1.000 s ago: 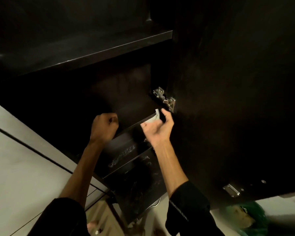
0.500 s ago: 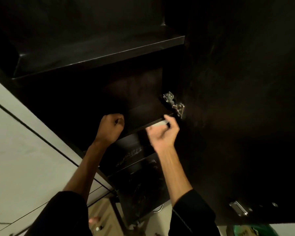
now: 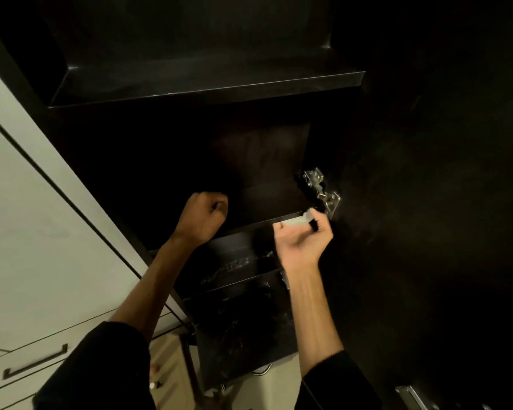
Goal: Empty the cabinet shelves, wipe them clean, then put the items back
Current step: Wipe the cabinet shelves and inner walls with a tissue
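Note:
I look up into a dark open cabinet with an upper shelf (image 3: pixel 208 84) and a lower shelf (image 3: pixel 267 199). My right hand (image 3: pixel 301 241) grips a small pale wiping cloth (image 3: pixel 296 221) against the lower shelf's front edge, close to the right wall and the metal hinge (image 3: pixel 322 192). My left hand (image 3: pixel 203 216) is a closed fist resting at the same shelf's edge, to the left, with nothing visible in it. Both shelves look bare, though their depths are too dark to see.
The open cabinet door (image 3: pixel 427 202) fills the right side, with a second hinge plate (image 3: pixel 409 393) near its bottom. A pale closed cabinet front (image 3: pixel 27 232) and a drawer with a dark handle (image 3: pixel 34 365) lie to the left. A black glossy surface (image 3: pixel 243 329) sits below the shelves.
The view has tilted, showing more of the upper shelf. My right hand slid the cloth rightward along the shelf edge toward the hinge. The left fist stayed put.

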